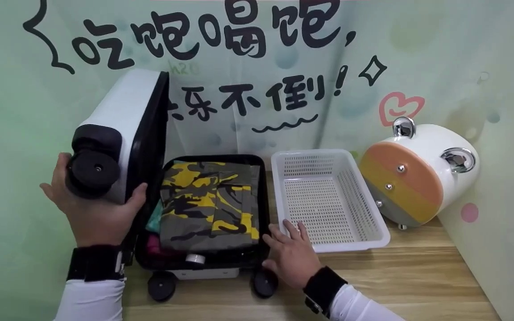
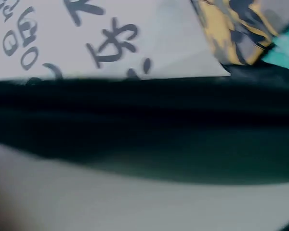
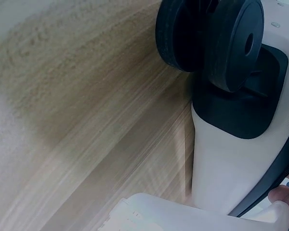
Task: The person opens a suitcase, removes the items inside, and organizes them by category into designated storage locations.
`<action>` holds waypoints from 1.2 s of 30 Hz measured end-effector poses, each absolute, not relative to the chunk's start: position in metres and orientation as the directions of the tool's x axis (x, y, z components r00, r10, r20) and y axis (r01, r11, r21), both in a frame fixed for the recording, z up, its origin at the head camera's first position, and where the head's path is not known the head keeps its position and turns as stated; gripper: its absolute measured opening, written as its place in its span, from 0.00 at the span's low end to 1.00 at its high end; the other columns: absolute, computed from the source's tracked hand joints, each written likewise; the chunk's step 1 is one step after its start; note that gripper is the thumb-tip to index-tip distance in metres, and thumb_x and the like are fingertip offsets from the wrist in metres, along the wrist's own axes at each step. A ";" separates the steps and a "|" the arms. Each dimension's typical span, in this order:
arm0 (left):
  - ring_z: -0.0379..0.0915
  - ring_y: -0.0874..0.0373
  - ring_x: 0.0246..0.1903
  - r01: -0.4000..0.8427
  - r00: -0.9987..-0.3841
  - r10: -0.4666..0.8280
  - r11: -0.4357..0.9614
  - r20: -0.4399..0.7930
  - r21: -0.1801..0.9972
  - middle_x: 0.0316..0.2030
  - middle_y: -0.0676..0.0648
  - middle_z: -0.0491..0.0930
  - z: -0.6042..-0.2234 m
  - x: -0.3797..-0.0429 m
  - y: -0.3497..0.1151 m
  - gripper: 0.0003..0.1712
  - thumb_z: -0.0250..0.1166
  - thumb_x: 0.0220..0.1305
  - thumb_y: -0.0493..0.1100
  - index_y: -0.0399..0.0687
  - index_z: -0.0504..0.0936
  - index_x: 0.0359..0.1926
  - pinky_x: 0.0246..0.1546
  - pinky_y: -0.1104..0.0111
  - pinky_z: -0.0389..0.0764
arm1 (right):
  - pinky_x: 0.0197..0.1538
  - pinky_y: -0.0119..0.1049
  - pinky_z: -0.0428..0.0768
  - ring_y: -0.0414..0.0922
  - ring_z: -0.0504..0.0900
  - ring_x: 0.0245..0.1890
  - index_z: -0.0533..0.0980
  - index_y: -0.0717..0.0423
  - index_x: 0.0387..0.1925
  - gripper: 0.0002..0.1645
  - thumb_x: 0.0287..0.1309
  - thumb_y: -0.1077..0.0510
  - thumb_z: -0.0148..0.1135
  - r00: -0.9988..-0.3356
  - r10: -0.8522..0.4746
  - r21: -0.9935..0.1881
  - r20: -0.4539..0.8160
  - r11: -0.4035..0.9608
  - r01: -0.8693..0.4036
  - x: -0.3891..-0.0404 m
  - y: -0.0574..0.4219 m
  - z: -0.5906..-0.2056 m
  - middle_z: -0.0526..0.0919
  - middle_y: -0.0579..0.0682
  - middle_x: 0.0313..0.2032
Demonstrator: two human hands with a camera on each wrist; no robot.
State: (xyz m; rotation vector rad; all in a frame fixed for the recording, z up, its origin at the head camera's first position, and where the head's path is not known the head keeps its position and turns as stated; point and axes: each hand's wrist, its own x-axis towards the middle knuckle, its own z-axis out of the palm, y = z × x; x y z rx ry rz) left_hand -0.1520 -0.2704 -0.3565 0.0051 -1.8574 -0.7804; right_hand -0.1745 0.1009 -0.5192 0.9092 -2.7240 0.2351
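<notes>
A small white suitcase lies open, its lid (image 1: 121, 100) raised on the left and its lower shell (image 1: 263, 183) flat on the wooden surface. My left hand (image 1: 98, 220) grips the lid's near end beside a black wheel (image 1: 95, 169), thumb toward the dark inner side. Folded yellow-and-grey camouflage clothing (image 1: 210, 209) fills the shell, with teal cloth (image 1: 153, 220) and dark pink cloth (image 1: 161, 247) showing beneath. My right hand (image 1: 295, 258) rests with extended fingers at the shell's near right corner, by another wheel (image 3: 233, 48). Dark lid edge (image 2: 144, 120) crosses the left wrist view, blurred.
Right of the suitcase stands a white perforated basket (image 1: 375, 243), its near left rim under my right fingertips in the head view. Behind it sits a white rounded object (image 1: 431, 138) with a striped face and silver ring handles. A printed green backdrop (image 1: 239, 142) rises behind.
</notes>
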 end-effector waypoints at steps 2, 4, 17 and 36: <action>0.52 0.49 0.67 0.297 -0.421 -0.322 0.835 0.848 0.464 0.67 0.41 0.62 -0.362 -0.153 -0.273 0.57 0.79 0.37 0.53 0.44 0.62 0.68 0.69 0.56 0.33 | 0.66 0.66 0.50 0.62 0.59 0.69 0.74 0.47 0.64 0.39 0.58 0.31 0.60 -0.769 -0.566 -0.066 0.297 0.791 -0.608 -0.175 0.101 -0.520 0.68 0.50 0.68; 0.45 0.48 0.70 0.261 -0.428 -0.323 0.850 0.844 0.457 0.68 0.39 0.60 -0.367 -0.151 -0.275 0.53 0.76 0.42 0.52 0.46 0.62 0.69 0.69 0.56 0.35 | 0.66 0.66 0.50 0.62 0.60 0.69 0.75 0.48 0.64 0.39 0.58 0.31 0.60 -0.768 -0.567 -0.062 0.298 0.791 -0.609 -0.175 0.100 -0.520 0.68 0.50 0.68; 0.34 0.47 0.73 0.116 -0.422 -0.416 0.857 0.806 0.503 0.71 0.33 0.52 -0.394 -0.146 -0.294 0.48 0.67 0.54 0.44 0.33 0.56 0.71 0.70 0.58 0.31 | 0.66 0.67 0.50 0.62 0.59 0.69 0.75 0.48 0.64 0.39 0.58 0.32 0.61 -0.773 -0.562 -0.071 0.295 0.794 -0.604 -0.174 0.100 -0.519 0.68 0.51 0.68; 0.15 0.50 0.73 0.090 -0.425 -0.462 0.834 0.778 0.545 0.72 0.24 0.30 -0.435 -0.137 -0.326 0.50 0.43 0.44 0.25 0.20 0.36 0.71 0.69 0.61 0.26 | 0.67 0.66 0.48 0.61 0.59 0.69 0.74 0.49 0.65 0.39 0.58 0.32 0.61 -0.774 -0.559 -0.071 0.297 0.796 -0.602 -0.173 0.099 -0.520 0.68 0.51 0.68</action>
